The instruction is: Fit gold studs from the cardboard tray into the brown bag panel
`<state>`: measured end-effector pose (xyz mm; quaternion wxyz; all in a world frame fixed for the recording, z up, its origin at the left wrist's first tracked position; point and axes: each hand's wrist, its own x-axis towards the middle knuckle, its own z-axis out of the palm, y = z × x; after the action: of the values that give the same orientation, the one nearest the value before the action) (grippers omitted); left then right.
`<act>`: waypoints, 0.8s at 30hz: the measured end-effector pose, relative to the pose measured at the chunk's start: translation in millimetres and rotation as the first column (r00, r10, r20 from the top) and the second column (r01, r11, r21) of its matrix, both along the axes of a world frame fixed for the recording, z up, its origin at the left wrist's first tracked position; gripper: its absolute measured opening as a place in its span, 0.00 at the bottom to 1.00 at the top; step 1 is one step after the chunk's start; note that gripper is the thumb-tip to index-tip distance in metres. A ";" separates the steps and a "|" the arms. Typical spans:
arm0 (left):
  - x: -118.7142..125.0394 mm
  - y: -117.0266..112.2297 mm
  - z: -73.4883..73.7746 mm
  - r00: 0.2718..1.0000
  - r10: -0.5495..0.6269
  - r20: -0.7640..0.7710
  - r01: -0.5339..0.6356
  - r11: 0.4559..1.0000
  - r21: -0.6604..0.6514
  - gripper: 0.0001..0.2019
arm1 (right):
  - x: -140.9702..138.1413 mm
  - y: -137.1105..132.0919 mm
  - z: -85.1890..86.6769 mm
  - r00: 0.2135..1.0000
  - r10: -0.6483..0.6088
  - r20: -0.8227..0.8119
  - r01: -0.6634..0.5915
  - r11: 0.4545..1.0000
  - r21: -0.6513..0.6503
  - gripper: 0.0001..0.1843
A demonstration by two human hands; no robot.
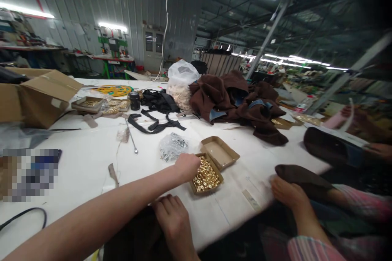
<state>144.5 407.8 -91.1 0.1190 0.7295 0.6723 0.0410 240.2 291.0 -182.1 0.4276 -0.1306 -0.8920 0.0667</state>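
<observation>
My left hand (pixel 187 167) reaches across to the left edge of a small cardboard box (pixel 207 189) filled with gold-coloured metal fasteners (pixel 206 175). Its fingers are curled down and their tips are hidden, so what they pinch does not show. Lower down, at the table's front edge, my right hand (pixel 174 222) is closed on dark fabric (pixel 137 232) that hangs there. Against the filled box leans a cardboard lid (pixel 221 153) with a few small bits inside. Behind my left hand lies a clear plastic bag (pixel 174 146) of silver-coloured fasteners.
On my right, a co-worker's hands (pixel 288 191) hold dark brown fabric. Brown garments (pixel 229 98) are heaped at the back beside a clear bulging bag (pixel 183 81). Black straps (pixel 156 124), a dark jar (pixel 134 101) and a large cardboard box (pixel 45 98) occupy the left and middle.
</observation>
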 end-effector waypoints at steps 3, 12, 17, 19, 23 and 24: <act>-3.6 -7.0 8.1 0.995 0.036 0.088 -0.039 0.999 0.034 0.10 | 0.1 -1.1 3.2 1.000 0.006 0.012 -0.006 1.000 -0.013 0.24; -40.5 -70.0 27.6 0.789 0.103 0.606 -0.173 0.983 0.059 0.10 | 2.1 -2.1 9.4 0.999 0.032 -0.021 -0.032 0.999 -0.014 0.23; -78.4 -148.1 18.8 0.539 0.244 0.806 -0.197 0.967 -0.161 0.16 | 20.3 -14.3 24.3 0.982 0.119 -0.145 -0.121 0.993 -0.010 0.09; -85.1 -181.9 16.8 0.474 0.274 0.837 -0.182 0.960 -0.211 0.17 | 30.9 -20.4 32.4 0.975 0.147 -0.168 -0.143 0.989 0.031 0.09; -77.6 -235.6 16.5 0.391 0.281 0.877 -0.157 0.959 -0.237 0.19 | 50.6 -33.6 44.1 0.969 0.176 -0.176 -0.172 0.984 0.038 0.10; -73.3 -245.4 17.2 0.349 0.296 0.889 -0.178 0.953 -0.247 0.21 | 54.8 -37.6 45.6 0.965 0.184 -0.185 -0.185 0.983 0.015 0.10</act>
<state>71.2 162.4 -74.0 0.5018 0.4717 0.5927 0.4176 295.0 253.4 -136.5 0.5005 -0.0407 -0.8565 0.1190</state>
